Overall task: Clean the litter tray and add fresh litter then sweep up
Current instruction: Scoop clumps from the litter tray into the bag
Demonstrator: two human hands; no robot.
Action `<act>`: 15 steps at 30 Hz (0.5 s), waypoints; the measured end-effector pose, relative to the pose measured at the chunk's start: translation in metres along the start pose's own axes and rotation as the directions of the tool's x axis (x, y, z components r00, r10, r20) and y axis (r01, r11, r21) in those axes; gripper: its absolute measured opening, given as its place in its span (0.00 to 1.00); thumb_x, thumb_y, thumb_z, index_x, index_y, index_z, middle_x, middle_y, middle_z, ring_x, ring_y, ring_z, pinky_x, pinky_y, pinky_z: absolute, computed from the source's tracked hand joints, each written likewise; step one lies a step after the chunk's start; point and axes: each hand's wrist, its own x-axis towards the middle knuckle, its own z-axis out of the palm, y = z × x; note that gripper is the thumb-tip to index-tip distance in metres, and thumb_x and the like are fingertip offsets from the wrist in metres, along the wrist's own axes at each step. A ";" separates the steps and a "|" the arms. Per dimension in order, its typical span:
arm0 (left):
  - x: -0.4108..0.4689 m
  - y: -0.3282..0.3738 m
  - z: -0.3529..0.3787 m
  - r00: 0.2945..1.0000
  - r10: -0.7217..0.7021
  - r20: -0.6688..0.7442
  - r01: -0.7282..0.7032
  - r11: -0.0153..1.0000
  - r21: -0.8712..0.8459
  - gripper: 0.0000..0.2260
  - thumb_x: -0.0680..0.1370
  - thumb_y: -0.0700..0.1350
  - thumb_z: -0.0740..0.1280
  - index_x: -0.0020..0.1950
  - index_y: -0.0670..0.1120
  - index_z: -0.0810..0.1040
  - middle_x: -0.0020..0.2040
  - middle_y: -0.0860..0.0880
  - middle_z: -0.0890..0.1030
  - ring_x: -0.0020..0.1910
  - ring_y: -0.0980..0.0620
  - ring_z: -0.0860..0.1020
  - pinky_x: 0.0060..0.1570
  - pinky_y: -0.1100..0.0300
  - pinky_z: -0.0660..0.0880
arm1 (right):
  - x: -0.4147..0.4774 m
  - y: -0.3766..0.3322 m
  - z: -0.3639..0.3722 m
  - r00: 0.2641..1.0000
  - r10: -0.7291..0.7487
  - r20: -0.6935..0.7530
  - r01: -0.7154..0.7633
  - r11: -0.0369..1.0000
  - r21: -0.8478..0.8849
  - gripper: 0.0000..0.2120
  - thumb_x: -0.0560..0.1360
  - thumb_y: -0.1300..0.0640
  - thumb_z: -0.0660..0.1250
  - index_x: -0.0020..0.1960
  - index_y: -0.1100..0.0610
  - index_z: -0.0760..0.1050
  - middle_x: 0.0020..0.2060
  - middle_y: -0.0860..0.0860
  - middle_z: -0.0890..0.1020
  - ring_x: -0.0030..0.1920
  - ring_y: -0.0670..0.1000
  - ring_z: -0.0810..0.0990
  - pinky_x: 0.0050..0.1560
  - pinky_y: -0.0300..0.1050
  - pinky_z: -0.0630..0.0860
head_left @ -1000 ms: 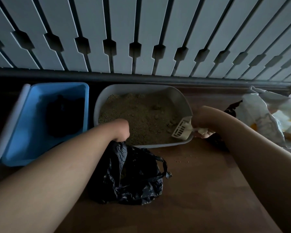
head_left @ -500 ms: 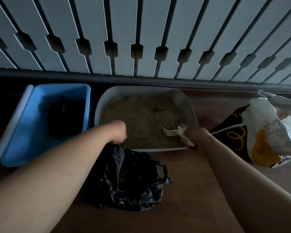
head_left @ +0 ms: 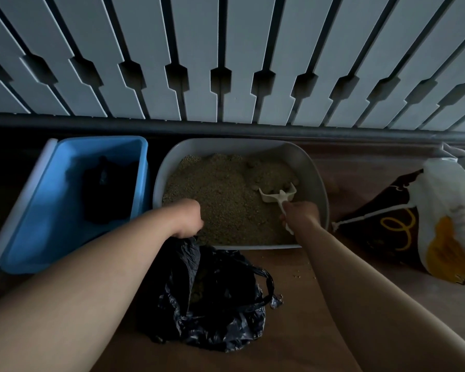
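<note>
Right hand [head_left: 301,214] has advanced the gripped scoop [head_left: 279,196] deeper into the litter tray [head_left: 317,183]; left hand [head_left: 189,220] clutches the black bag [head_left: 212,296].

Dim, cool, underexposed view.
The slatted panel [head_left: 231,63] takes the most light; its slats fan and bow toward the edges. Deep shadow lies beneath it and inside the blue bin [head_left: 73,157]. Detail in the litter tray [head_left: 226,146] is soft and grainy.

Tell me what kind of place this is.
Probably a home's cat corner, perhaps a balcony: a grey litter tray on a wood-look floor, a litter bag beside it, and a pale slatted railing behind.
</note>
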 end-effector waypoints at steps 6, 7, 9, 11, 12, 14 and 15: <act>-0.001 0.002 -0.001 1.000 -0.004 0.022 0.004 1.000 0.002 0.11 0.81 0.47 0.61 0.45 0.41 0.77 0.41 0.45 0.76 0.41 0.48 0.76 0.38 0.57 0.70 | -0.014 0.005 -0.005 0.983 -0.179 0.030 0.178 0.983 0.036 0.13 0.79 0.50 0.64 0.38 0.53 0.78 0.31 0.52 0.81 0.32 0.50 0.77 0.40 0.46 0.76; -0.002 0.002 -0.002 1.000 -0.002 0.026 0.003 1.000 -0.001 0.11 0.81 0.47 0.61 0.44 0.41 0.76 0.40 0.45 0.75 0.41 0.48 0.75 0.37 0.57 0.69 | -0.018 0.005 -0.006 0.978 -0.201 0.047 0.199 0.979 0.046 0.12 0.79 0.50 0.64 0.39 0.52 0.78 0.31 0.52 0.80 0.30 0.49 0.76 0.36 0.44 0.75; -0.004 0.002 -0.004 1.000 -0.006 0.019 0.006 1.000 -0.011 0.11 0.81 0.46 0.61 0.45 0.41 0.77 0.40 0.45 0.75 0.40 0.48 0.74 0.36 0.58 0.69 | -0.028 0.008 -0.008 0.969 -0.236 0.077 0.233 0.971 0.048 0.12 0.79 0.51 0.65 0.39 0.52 0.78 0.29 0.52 0.79 0.26 0.47 0.74 0.28 0.38 0.71; -0.007 0.000 -0.006 1.000 -0.008 -0.023 0.008 1.000 -0.003 0.11 0.81 0.45 0.61 0.50 0.39 0.79 0.42 0.46 0.75 0.42 0.49 0.73 0.39 0.59 0.69 | -0.036 0.011 -0.009 0.961 -0.262 0.090 0.258 0.965 0.051 0.12 0.79 0.51 0.65 0.38 0.53 0.79 0.28 0.52 0.78 0.24 0.47 0.73 0.25 0.37 0.69; -0.008 0.000 -0.006 0.998 -0.006 -0.061 0.007 1.000 0.010 0.12 0.80 0.45 0.60 0.53 0.40 0.79 0.43 0.46 0.75 0.43 0.50 0.73 0.42 0.59 0.69 | -0.038 0.013 -0.010 0.959 -0.267 0.093 0.263 0.963 0.057 0.11 0.78 0.51 0.66 0.39 0.53 0.79 0.28 0.52 0.78 0.24 0.47 0.73 0.25 0.37 0.69; -0.012 -0.004 -0.006 0.994 0.001 -0.114 0.002 1.000 0.027 0.13 0.80 0.46 0.60 0.56 0.40 0.79 0.41 0.49 0.74 0.45 0.50 0.72 0.46 0.60 0.69 | -0.044 0.016 -0.010 0.954 -0.285 0.094 0.278 0.957 0.081 0.10 0.78 0.52 0.66 0.40 0.54 0.80 0.27 0.52 0.78 0.24 0.47 0.73 0.25 0.38 0.70; -0.014 -0.005 -0.006 0.992 0.003 -0.122 0.001 1.000 0.030 0.13 0.80 0.45 0.60 0.56 0.40 0.79 0.37 0.50 0.72 0.45 0.50 0.72 0.46 0.60 0.68 | -0.046 0.018 -0.010 0.950 -0.297 0.092 0.289 0.953 0.093 0.11 0.78 0.52 0.67 0.40 0.55 0.81 0.27 0.53 0.78 0.24 0.47 0.73 0.26 0.39 0.70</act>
